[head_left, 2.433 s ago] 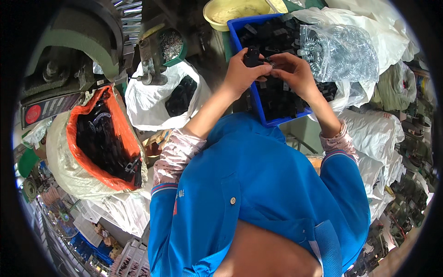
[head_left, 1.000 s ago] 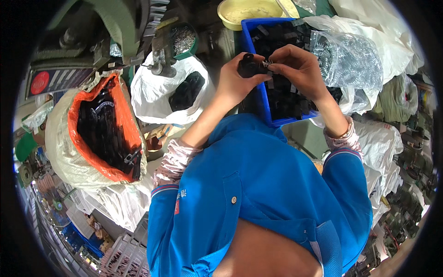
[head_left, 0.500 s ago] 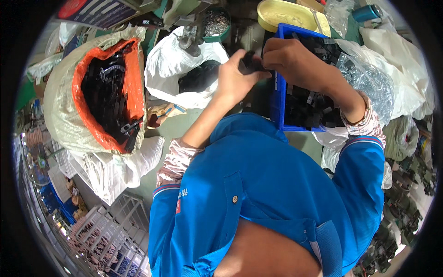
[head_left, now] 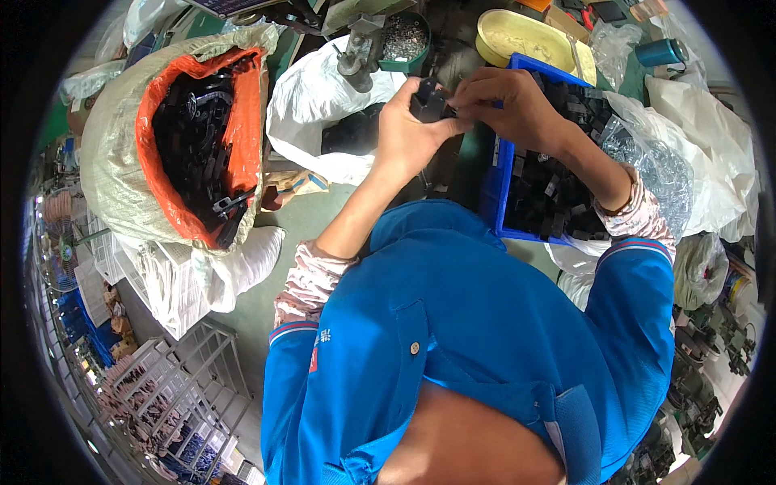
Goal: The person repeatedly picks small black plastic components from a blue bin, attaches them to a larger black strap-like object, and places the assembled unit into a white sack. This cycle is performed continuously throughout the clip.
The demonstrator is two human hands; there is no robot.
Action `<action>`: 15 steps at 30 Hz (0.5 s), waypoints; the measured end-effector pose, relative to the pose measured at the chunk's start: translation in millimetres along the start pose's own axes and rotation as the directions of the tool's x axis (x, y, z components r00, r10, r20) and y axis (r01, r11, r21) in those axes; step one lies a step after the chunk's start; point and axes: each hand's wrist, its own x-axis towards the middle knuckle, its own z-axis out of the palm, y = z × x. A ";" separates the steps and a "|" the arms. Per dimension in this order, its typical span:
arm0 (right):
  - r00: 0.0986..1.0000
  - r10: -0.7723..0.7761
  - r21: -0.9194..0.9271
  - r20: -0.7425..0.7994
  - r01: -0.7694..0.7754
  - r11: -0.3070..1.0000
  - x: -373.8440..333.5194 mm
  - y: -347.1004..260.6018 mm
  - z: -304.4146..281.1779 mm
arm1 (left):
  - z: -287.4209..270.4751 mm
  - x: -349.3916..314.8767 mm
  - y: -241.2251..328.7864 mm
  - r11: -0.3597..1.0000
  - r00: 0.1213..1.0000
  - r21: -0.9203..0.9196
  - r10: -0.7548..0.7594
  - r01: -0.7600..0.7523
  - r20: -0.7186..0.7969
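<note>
My left hand (head_left: 402,137) is closed around a small black blocky part (head_left: 429,102), thumb below it and fingers along its far side. Close against the right side of that part is my right hand (head_left: 517,111), its thumb and fingertips pinched together. Whatever lies in that pinch is too small to make out. Under my right wrist stands a blue plastic bin (head_left: 496,194) heaped with black parts (head_left: 558,194) of a similar look. Just left of my left hand, an open white bag (head_left: 299,121) has dark pieces inside.
A large woven sack (head_left: 113,162) with an orange liner (head_left: 149,149) holds many black parts at left. At the back are a grey metal fixture (head_left: 360,61), a green tub of small metal pieces (head_left: 404,40), a yellow basin (head_left: 525,36) and a blue-green cylinder (head_left: 661,52). Clear plastic bags (head_left: 655,162) lie right.
The black part has turned in my left hand and shows more clearly. My right fingertips have shifted slightly left against it. The surroundings sit a little differently in view as my head moved.
</note>
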 end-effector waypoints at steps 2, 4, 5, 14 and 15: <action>1.000 -0.007 -0.041 0.010 0.007 0.999 1.5 4.9 -1.6 | 3.5 0.1 0.7 0.997 0.999 -0.069 0.021 -0.023 -0.035; 0.997 0.044 0.150 -0.068 -0.033 0.988 1.9 9.8 3.9 | 4.1 0.0 4.3 0.987 0.997 -0.161 0.010 -0.022 -0.075; 0.984 0.113 0.357 -0.136 -0.058 0.932 0.6 11.2 11.1 | 2.9 0.0 8.9 0.976 0.995 -0.219 -0.010 -0.011 -0.094; 0.838 0.518 0.770 -0.172 -0.213 0.601 -20.1 15.7 62.5 | -3.5 4.7 -1.4 0.845 0.993 -0.532 -0.100 0.051 -0.064; 0.823 0.543 0.781 -0.168 -0.225 0.583 -21.6 20.5 58.8 | -11.0 3.7 0.5 0.887 0.993 -0.456 -0.103 0.068 -0.052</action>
